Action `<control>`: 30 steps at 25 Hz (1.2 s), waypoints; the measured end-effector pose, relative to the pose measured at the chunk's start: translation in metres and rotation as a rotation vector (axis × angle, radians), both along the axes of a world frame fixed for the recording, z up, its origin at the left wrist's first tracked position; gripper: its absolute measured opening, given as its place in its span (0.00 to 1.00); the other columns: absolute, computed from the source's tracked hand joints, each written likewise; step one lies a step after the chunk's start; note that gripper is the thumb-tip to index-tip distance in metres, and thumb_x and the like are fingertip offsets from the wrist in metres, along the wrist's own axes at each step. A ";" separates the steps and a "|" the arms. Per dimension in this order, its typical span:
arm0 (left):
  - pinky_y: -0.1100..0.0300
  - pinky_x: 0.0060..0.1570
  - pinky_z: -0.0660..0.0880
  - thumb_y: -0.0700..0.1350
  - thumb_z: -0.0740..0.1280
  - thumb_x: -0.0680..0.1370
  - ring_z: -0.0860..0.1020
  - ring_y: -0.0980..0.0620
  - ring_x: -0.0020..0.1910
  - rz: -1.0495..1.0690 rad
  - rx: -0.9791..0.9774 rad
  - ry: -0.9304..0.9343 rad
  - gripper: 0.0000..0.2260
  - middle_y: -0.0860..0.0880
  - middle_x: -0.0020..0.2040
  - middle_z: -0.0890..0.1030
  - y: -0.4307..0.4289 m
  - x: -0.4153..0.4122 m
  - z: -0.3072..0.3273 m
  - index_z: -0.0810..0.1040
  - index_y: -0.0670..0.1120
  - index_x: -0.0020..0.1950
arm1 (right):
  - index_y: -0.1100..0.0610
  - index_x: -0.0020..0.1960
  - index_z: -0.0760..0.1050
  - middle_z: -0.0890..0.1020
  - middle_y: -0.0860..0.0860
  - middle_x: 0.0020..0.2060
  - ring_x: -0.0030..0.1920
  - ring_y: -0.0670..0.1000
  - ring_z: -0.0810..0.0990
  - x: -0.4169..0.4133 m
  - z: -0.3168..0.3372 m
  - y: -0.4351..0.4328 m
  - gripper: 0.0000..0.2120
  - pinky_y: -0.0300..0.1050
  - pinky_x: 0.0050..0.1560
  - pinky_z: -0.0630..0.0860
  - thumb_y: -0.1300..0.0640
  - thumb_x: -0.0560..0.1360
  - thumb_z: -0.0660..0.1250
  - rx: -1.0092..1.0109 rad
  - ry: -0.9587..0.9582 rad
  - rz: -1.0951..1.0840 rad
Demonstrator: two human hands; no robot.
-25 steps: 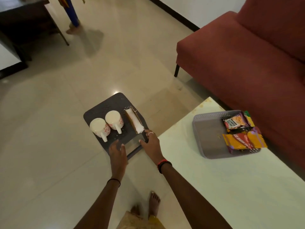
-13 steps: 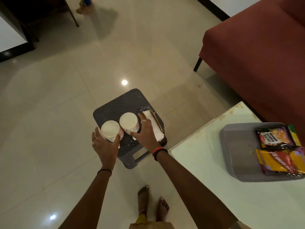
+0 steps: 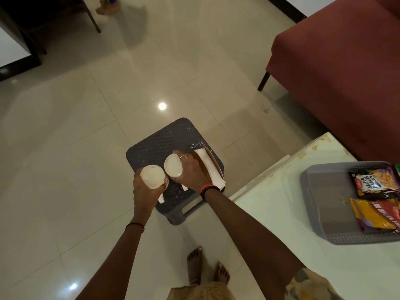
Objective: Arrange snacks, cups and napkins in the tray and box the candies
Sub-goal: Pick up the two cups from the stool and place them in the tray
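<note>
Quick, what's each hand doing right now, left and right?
Left hand: grips the nearer white cup.
Right hand: grips the farther white cup.

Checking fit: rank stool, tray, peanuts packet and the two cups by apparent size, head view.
1. Stool and tray: similar, tray cropped, unsure.
2. Peanuts packet.
3. Left cup and right cup: alike.

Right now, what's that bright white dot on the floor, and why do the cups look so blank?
Head view: the dot on the glossy floor is glare, probably a reflected lamp; the nearer cup and farther cup are washed out to blank white; tile lines bow from the wide-angle lens; the room is dim.
</note>
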State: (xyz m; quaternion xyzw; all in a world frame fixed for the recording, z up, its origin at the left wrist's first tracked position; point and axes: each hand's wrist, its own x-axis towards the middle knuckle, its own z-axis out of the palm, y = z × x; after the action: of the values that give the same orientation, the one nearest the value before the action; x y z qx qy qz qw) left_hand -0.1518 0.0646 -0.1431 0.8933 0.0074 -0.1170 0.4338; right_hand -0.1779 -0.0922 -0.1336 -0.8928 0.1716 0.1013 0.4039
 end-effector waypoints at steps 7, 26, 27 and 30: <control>0.42 0.60 0.73 0.42 0.80 0.61 0.72 0.39 0.64 -0.051 0.067 -0.036 0.41 0.39 0.65 0.72 0.008 0.001 0.040 0.64 0.41 0.69 | 0.55 0.73 0.61 0.73 0.58 0.65 0.65 0.58 0.71 -0.017 0.027 0.003 0.40 0.55 0.66 0.70 0.55 0.66 0.76 0.055 -0.127 -0.161; 0.51 0.56 0.72 0.46 0.79 0.62 0.73 0.45 0.61 -0.933 0.012 0.042 0.39 0.46 0.64 0.74 -0.273 -0.101 0.139 0.63 0.51 0.68 | 0.54 0.69 0.63 0.72 0.56 0.62 0.60 0.58 0.74 -0.244 0.123 -0.172 0.40 0.52 0.57 0.77 0.49 0.63 0.78 0.040 -0.244 -1.247; 0.53 0.55 0.71 0.47 0.79 0.62 0.73 0.45 0.62 -0.982 0.018 0.044 0.39 0.47 0.64 0.74 -0.294 -0.115 0.137 0.63 0.51 0.67 | 0.55 0.69 0.63 0.72 0.56 0.61 0.60 0.59 0.74 -0.260 0.121 -0.186 0.40 0.52 0.57 0.76 0.49 0.63 0.78 0.025 -0.247 -1.305; 0.54 0.56 0.72 0.49 0.79 0.61 0.73 0.46 0.62 -1.136 0.022 0.049 0.38 0.47 0.64 0.74 -0.351 -0.153 0.128 0.64 0.51 0.66 | 0.57 0.70 0.62 0.72 0.58 0.62 0.62 0.60 0.73 -0.303 0.110 -0.223 0.41 0.52 0.58 0.74 0.51 0.63 0.78 0.015 -0.211 -1.451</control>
State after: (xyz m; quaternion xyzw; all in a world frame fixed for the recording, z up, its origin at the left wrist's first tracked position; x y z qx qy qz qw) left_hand -0.3046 -0.2864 -0.0152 0.7584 -0.4631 -0.3526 0.2933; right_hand -0.4808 -0.3156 -0.0232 -0.5567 0.6791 -0.2771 0.3899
